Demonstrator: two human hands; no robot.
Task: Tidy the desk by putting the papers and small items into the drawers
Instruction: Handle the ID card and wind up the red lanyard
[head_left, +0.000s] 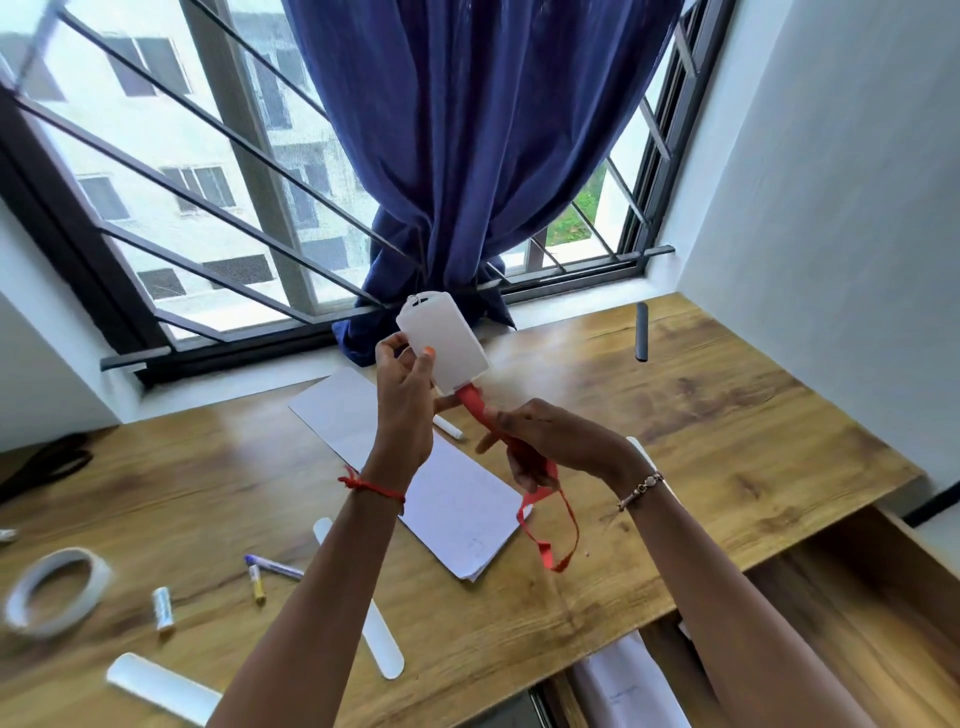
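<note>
Left hand (402, 400): holds the white tag (441, 345) up.
Right hand (556, 447): grips the red strap (472, 402).
Papers (457, 509): flat on the surface (727, 415).
Tape roll (67, 555): at 8 o'clock.

**Where things lie on the worktop**

A stack of papers (457, 499) lies mid-worktop (727, 405), running from back left to front right. Above it, the left hand (405, 400) holds a card holder (441, 343) and the right hand (550, 441) grips its lanyard (550, 525), which hangs over the stack's near end. A tape roll (54, 590) sits at the far left, with a small tube (163, 608) and two pens (272, 566) between it and the papers. A cylinder (641, 331) lies back right, near the window. Below the front right edge, a drawer (857, 623) stands open.
</note>
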